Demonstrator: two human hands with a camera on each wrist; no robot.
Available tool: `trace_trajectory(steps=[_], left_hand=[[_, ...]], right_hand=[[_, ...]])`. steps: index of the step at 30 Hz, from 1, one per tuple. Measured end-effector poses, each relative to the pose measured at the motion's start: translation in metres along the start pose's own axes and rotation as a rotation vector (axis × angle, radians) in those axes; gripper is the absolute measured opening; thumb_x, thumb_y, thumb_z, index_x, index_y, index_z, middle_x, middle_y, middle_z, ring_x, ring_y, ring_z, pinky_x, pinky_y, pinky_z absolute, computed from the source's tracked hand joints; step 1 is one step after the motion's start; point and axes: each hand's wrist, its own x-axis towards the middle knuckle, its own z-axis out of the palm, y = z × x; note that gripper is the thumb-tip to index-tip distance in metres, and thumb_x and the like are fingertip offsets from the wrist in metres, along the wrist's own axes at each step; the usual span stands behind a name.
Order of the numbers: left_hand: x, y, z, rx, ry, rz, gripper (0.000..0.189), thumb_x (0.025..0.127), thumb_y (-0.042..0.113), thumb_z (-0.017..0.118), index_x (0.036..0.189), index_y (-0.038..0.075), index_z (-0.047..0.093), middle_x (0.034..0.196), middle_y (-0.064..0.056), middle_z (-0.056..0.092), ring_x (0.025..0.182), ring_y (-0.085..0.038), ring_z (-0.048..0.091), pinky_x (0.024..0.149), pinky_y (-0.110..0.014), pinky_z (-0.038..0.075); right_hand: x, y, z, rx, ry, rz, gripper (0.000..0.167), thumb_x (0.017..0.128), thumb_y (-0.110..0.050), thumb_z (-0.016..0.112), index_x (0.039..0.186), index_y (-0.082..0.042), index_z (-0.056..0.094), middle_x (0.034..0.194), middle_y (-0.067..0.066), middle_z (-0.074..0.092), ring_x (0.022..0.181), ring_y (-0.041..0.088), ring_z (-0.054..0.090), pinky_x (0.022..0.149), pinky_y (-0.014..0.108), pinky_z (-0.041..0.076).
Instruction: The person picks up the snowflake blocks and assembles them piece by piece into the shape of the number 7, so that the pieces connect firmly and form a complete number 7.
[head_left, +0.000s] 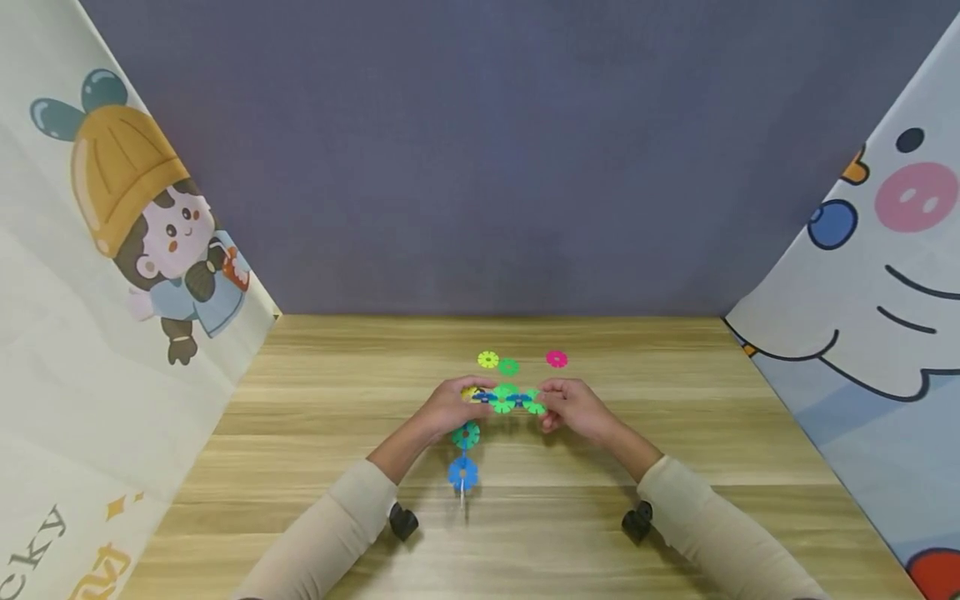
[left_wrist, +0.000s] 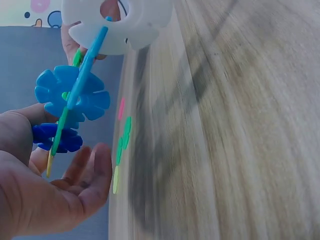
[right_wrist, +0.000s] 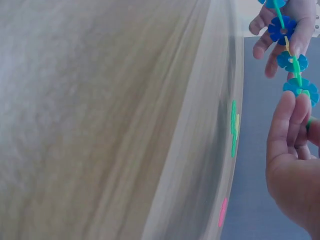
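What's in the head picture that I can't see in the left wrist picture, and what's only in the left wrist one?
Only the head view shows the cartoon child with the orange hat and the beige sleeves.

Only the left wrist view shows the flat face of the white disc, with its round hole; from the head it is just a thin edge.

Both show the left hand, the right hand, the chain of discs, the loose pink disc and the wooden table.
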Motion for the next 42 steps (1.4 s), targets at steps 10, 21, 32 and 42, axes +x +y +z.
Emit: trace_trajectory(steps=[10, 21, 32, 42], left_hand=[[0.000, 0.003, -0.003, 0.043, -0.032, 0.067, 0.045, 0.090, 0.024, 0.078, 0.133, 0.019, 0.067, 0.138, -0.008, 0.064, 0.133, -0.033, 0.053, 0.103, -0.049, 0.049], [0.002, 0.015, -0.001, 0.201, -0.028, 0.146, 0.042, 0.091, 0.028, 0.077, 0.131, 0.016, 0.068, 0.130, -0.010, 0.068, 0.108, -0.026, 0.066, 0.088, -0.041, 0.057], [0.001, 0.020, 0.011, 0.484, -0.005, 0.190, 0.039, 0.085, 0.034, 0.083, 0.121, 0.024, 0.073, 0.128, 0.002, 0.071, 0.119, -0.024, 0.066, 0.100, -0.049, 0.050], [0.000, 0.019, 0.019, 0.689, 0.057, 0.261, 0.039, 0.085, 0.044, 0.081, 0.121, 0.034, 0.073, 0.127, 0.007, 0.073, 0.108, -0.019, 0.070, 0.087, -0.045, 0.042]], right_hand=[[0.000, 0.002, -0.002, 0.001, 0.001, 0.008, 0.029, 0.105, -0.007, 0.051, 0.126, 0.014, 0.055, 0.081, 0.007, 0.067, 0.065, 0.012, 0.064, 0.068, 0.031, 0.062], [0.003, 0.005, 0.007, -0.001, -0.028, -0.009, 0.032, 0.105, -0.007, 0.052, 0.125, 0.017, 0.053, 0.079, 0.006, 0.067, 0.065, 0.010, 0.065, 0.067, 0.029, 0.061], [0.004, 0.000, 0.021, -0.005, -0.023, 0.006, 0.030, 0.104, -0.007, 0.053, 0.124, 0.015, 0.055, 0.080, 0.009, 0.068, 0.064, 0.011, 0.065, 0.067, 0.029, 0.062], [0.006, -0.001, 0.025, 0.017, -0.046, 0.019, 0.033, 0.105, -0.009, 0.053, 0.127, 0.016, 0.052, 0.077, 0.003, 0.065, 0.065, 0.010, 0.065, 0.067, 0.027, 0.061]])
